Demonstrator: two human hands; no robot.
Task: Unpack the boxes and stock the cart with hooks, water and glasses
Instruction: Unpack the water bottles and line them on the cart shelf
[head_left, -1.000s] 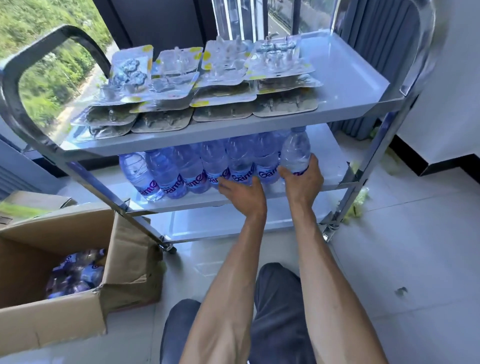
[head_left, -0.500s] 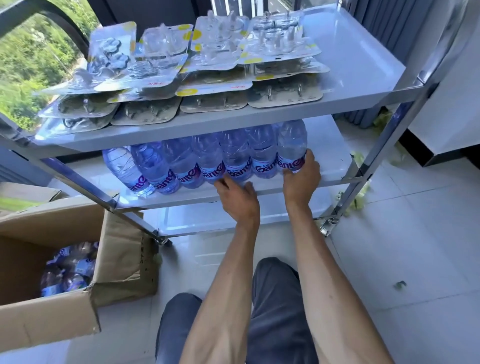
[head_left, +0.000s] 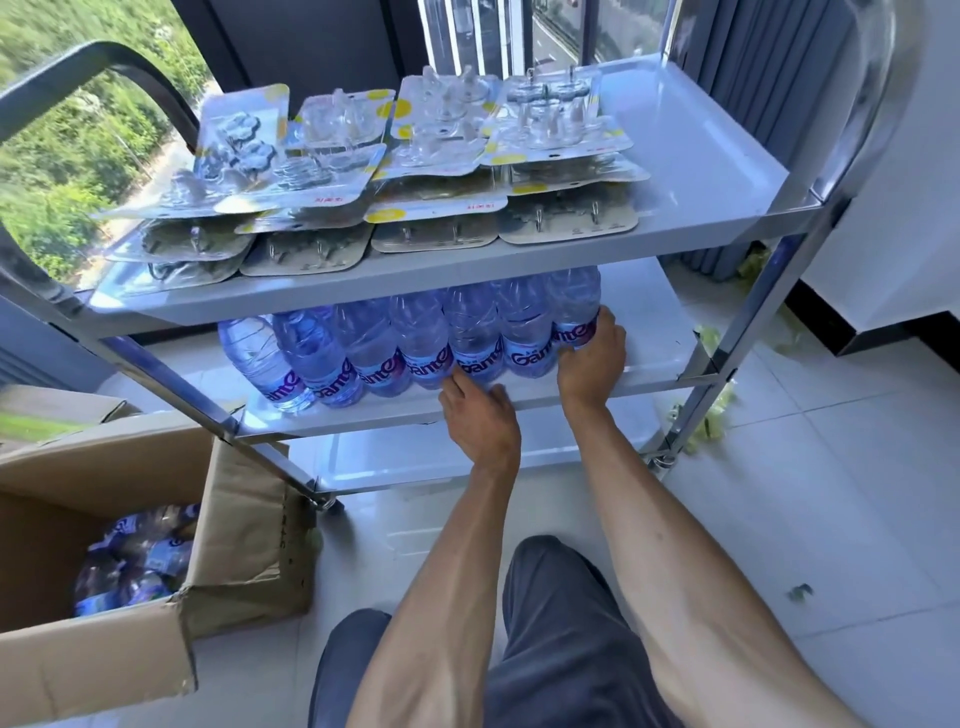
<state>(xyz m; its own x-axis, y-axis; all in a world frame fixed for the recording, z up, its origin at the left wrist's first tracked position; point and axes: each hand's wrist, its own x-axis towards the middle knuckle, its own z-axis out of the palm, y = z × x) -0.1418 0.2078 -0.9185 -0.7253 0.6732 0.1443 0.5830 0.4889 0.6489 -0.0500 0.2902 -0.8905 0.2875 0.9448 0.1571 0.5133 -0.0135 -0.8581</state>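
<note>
While upright, bottles (head_left: 415, 348), caps upward.

Right hand (head_left: 589, 358) grips the end water bottle (head_left: 574, 306) on the cart (head_left: 717, 208) middle shelf; left hand (head_left: 480, 415) touches bottles; open box (head_left: 130, 649) at 8 o'clock.

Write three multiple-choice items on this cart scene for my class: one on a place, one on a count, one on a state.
1. The clear plastic water bottles with purple labels stand on which shelf of the steel cart?
A top B middle C bottom
2. How many shelves has the cart?
A two B three C five
3. The brown cardboard box is
A open B taped shut C flattened

Key: 1 B, they stand under the shelf of carded hook packs; 2 B, three levels show; 3 A, its flaps gape and bottles show inside.
</note>
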